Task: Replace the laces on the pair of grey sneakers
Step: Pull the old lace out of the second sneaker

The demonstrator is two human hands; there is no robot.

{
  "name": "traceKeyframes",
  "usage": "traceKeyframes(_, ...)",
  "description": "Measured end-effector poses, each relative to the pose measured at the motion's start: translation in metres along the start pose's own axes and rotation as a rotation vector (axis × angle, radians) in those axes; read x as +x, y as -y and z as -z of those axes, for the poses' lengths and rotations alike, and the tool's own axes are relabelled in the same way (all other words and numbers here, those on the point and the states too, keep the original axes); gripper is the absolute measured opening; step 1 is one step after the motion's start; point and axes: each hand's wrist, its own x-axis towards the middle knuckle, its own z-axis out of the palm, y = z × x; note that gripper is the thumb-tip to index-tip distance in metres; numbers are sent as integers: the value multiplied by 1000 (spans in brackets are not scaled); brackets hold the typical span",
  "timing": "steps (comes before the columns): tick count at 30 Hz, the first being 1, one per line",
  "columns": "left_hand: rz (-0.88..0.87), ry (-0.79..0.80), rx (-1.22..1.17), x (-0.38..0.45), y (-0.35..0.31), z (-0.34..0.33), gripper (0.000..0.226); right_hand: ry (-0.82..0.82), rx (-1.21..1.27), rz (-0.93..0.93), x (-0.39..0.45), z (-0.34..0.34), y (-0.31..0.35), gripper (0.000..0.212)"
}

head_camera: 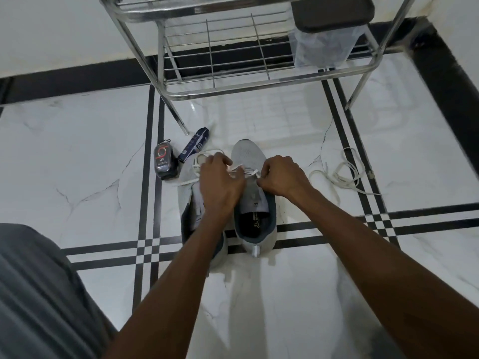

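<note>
Two grey sneakers stand side by side on the white tiled floor, toes pointing away from me. Over the lace area of the right sneaker, my left hand and my right hand each pinch a part of a white lace that crosses its front eyelets. The left sneaker is partly hidden under my left hand and forearm; a loose white lace end lies over its toe. A separate white lace lies tangled on the floor to the right.
A dark shoe-polish container and a dark blue tube lie left of the sneakers. A steel shoe rack stands just beyond, with a plastic-wrapped item on its shelf. My grey-clad knee fills the lower left.
</note>
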Motion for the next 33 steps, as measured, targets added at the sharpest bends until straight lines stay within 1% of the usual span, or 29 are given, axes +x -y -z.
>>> traceKeyframes(1, 10, 101, -31, -5, 2, -6, 29, -25, -2, 26, 0, -2, 1, 24)
traceKeyframes(2, 13, 166, -38, -10, 4, -11, 26, -33, 11, 69, 0, -5, 2, 26)
traceKeyframes(3, 11, 188, -42, -13, 7, -13, 20, -27, 23, 119, 1, -9, 4, 26)
traceKeyframes(5, 26, 166, -109, -16, 9, -13, 12, 9, 8, 192, 6, -15, 7, 27)
traceKeyframes(9, 73, 128, -258, -18, 13, -10, 8, 26, -83, 265, 9, -25, 16, 16)
traceKeyframes(11, 100, 112, -294, -19, 15, -11, 7, 30, -144, 307, 10, -27, 19, 16)
traceKeyframes(12, 110, 99, -298, -19, 16, -11, 6, -3, -129, 286, 10, -26, 18, 18)
traceKeyframes(13, 122, 85, -297, -18, 16, -10, 6, -89, -73, 216, 12, -24, 16, 21)
traceKeyframes(15, 148, 66, -289, -15, 16, -8, 5, -344, 99, -7, 14, -12, 7, 21)
traceKeyframes(16, 157, 65, -289, -15, 16, -8, 5, -448, 146, -61, 13, -6, 3, 19)
traceKeyframes(17, 162, 67, -287, -15, 17, -8, 4, -499, 165, -44, 13, -2, 0, 20)
traceKeyframes(18, 167, 71, -280, -16, 18, -9, 4, -472, 170, 12, 13, -1, -2, 22)
traceKeyframes(19, 171, 77, -278, -18, 18, -10, 3, -373, 149, 78, 13, -3, -1, 24)
traceKeyframes(21, 168, 85, -296, -19, 18, -11, 3, -85, -20, 179, 11, -14, 7, 26)
traceKeyframes(22, 159, 88, -304, -19, 18, -11, 4, 21, -104, 199, 10, -20, 11, 29)
traceKeyframes(23, 150, 91, -303, -19, 17, -10, 4, 60, -160, 214, 11, -24, 13, 32)
traceKeyframes(24, 146, 92, -302, -17, 17, -9, 4, 44, -194, 230, 12, -24, 16, 31)
traceKeyframes(26, 141, 97, -305, -16, 17, -8, 4, -28, -256, 286, 16, -24, 17, 26)
traceKeyframes(29, 144, 95, -294, -17, 18, -7, 3, -57, -353, 371, 18, -16, 15, 23)
traceKeyframes(30, 153, 88, -286, -17, 18, -7, 2, -129, -344, 348, 19, -11, 10, 24)
traceKeyframes(31, 162, 82, -281, -17, 18, -6, 4, -270, -273, 259, 23, -2, 2, 26)
traceKeyframes(33, 163, 77, -264, -16, 17, -6, 7, -612, 12, -43, 29, 23, -22, 24)
